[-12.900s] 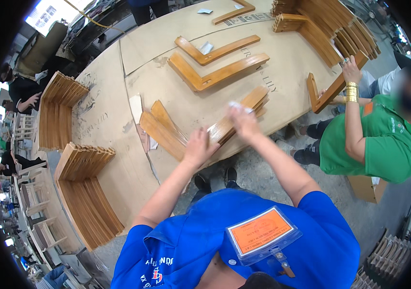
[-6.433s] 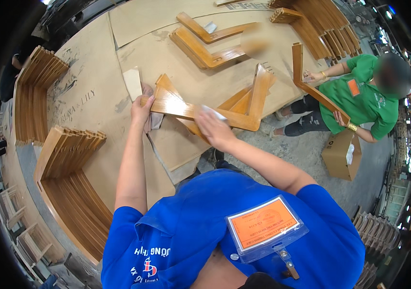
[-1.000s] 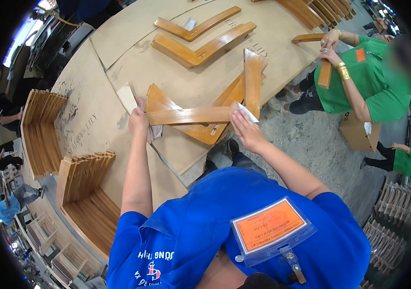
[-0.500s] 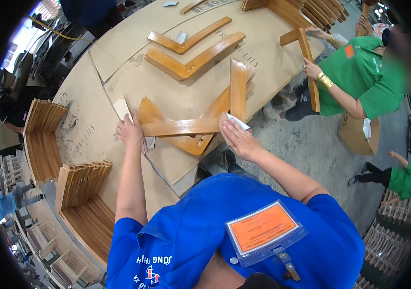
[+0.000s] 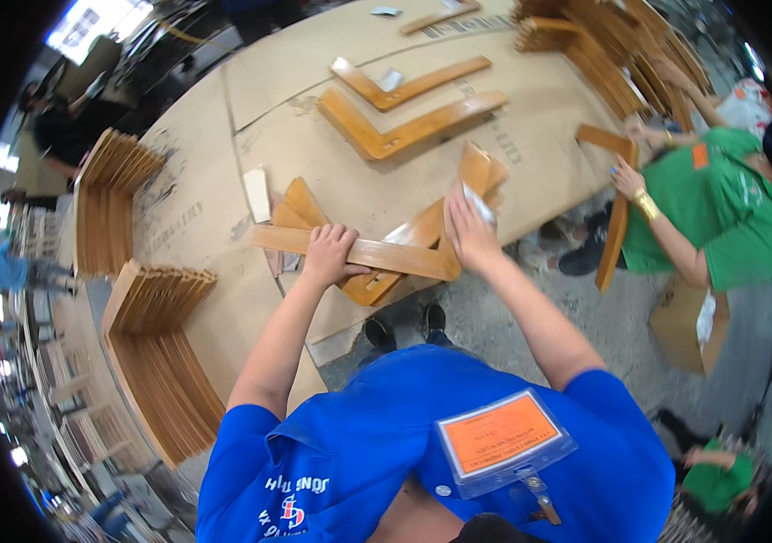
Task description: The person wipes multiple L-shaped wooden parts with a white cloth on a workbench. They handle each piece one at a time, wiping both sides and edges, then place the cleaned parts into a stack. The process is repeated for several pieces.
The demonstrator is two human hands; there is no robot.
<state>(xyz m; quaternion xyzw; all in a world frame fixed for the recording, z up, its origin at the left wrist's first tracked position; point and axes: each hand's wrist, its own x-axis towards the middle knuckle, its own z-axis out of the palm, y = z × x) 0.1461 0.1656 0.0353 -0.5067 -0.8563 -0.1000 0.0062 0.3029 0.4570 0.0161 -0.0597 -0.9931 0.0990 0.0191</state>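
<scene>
Lt hand (image 5: 330, 255) has shifted from the lt end of the L-shaped wood pc (image 5: 404, 258) to approx mid-arm since a moment ago, & rt hand (image 5: 472, 237) has gone from the corner up the other arm. Hands apart now: lt clamped on the pc, fingers over top; rt holding a white cloth (image 5: 480, 203) vs. the other arm. Pc lies atop other L-shaped pcs (image 5: 369, 290), crossed under it, at near edge of cardboard-covered desk (image 5: 246, 339). Pale scrap (image 5: 257, 195) just beyond lt end. Farther back, 2 rows of L-pcs (image 5: 422, 131), w/ small white paper (image 5: 391, 80) by the rear one. Stacks on lt (image 5: 164, 371) & upper rt (image 5: 589, 68). Co-worker in green (image 5: 720, 213), rt side, has another L-pc (image 5: 618, 240); open carton (image 5: 675, 335) on floor nearby.
</scene>
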